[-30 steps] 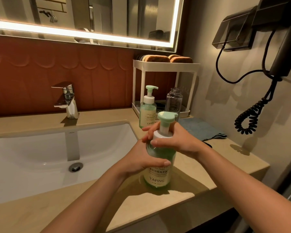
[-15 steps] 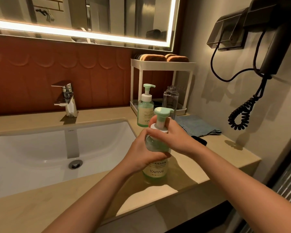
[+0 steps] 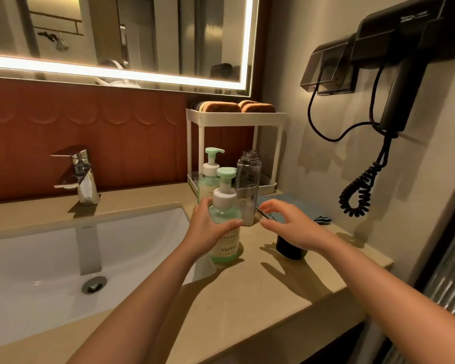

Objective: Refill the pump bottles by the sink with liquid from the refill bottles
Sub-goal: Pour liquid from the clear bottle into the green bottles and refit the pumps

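Observation:
A green pump bottle (image 3: 225, 216) labelled YAPING stands on the beige counter (image 3: 260, 292) right of the sink, its pump head fitted. My left hand (image 3: 208, 227) grips its body from the left. My right hand (image 3: 286, 222) hovers to the right of it, fingers spread and relaxed, holding nothing. Behind stand a second green pump bottle (image 3: 211, 166) and a clear uncapped refill bottle (image 3: 247, 185), nearly empty. A small dark cap (image 3: 289, 248) lies on the counter, partly hidden by my right wrist.
The white sink (image 3: 50, 258) and chrome tap (image 3: 76, 172) lie to the left. A white two-tier rack (image 3: 234, 122) with folded towels stands at the back. A blue cloth (image 3: 294, 206) lies by the wall. A black hair dryer (image 3: 405, 61) with a coiled cord hangs at right.
My right hand has let go of the pump head and moved off to the right, opening. The left hand keeps its grip on the bottle.

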